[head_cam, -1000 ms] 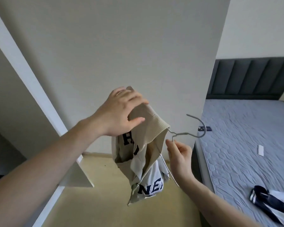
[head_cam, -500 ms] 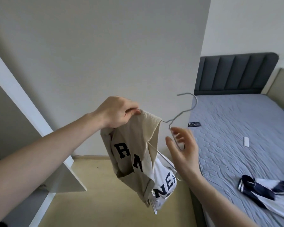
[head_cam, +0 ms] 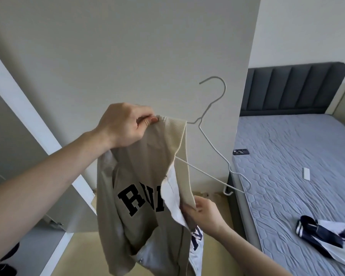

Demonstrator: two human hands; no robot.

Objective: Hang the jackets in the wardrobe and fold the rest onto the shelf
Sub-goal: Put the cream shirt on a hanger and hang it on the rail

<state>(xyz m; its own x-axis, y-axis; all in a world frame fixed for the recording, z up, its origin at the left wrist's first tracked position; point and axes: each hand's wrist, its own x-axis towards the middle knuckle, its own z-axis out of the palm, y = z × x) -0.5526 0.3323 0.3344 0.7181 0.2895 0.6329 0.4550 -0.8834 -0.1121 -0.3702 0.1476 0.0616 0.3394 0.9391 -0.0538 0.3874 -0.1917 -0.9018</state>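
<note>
A pale wall (head_cam: 127,46) fills the upper view, with a white wardrobe door (head_cam: 28,116) slanting down at 9 o'clock. The bed (head_cam: 297,156), grey quilted with a dark padded headboard (head_cam: 291,90), lies at 3 o'clock. At centre hangs the beige jacket (head_cam: 143,176), lettered in black, with a white lining showing along its open front edge. A navy-and-white garment (head_cam: 327,236) lies crumpled on the bed at 4 o'clock.

The left hand (head_cam: 124,126) is curled tight on the jacket's ribbed collar, holding it up. The right hand (head_cam: 203,212), at 5 o'clock, pinches the jacket's front edge. A thin white hanger (head_cam: 213,148) is threaded partly inside the jacket; its hook stands at 1 o'clock and one shoulder juts out toward the bed. A phone (head_cam: 241,152) and a small white remote (head_cam: 306,173) lie apart on the bed.
</note>
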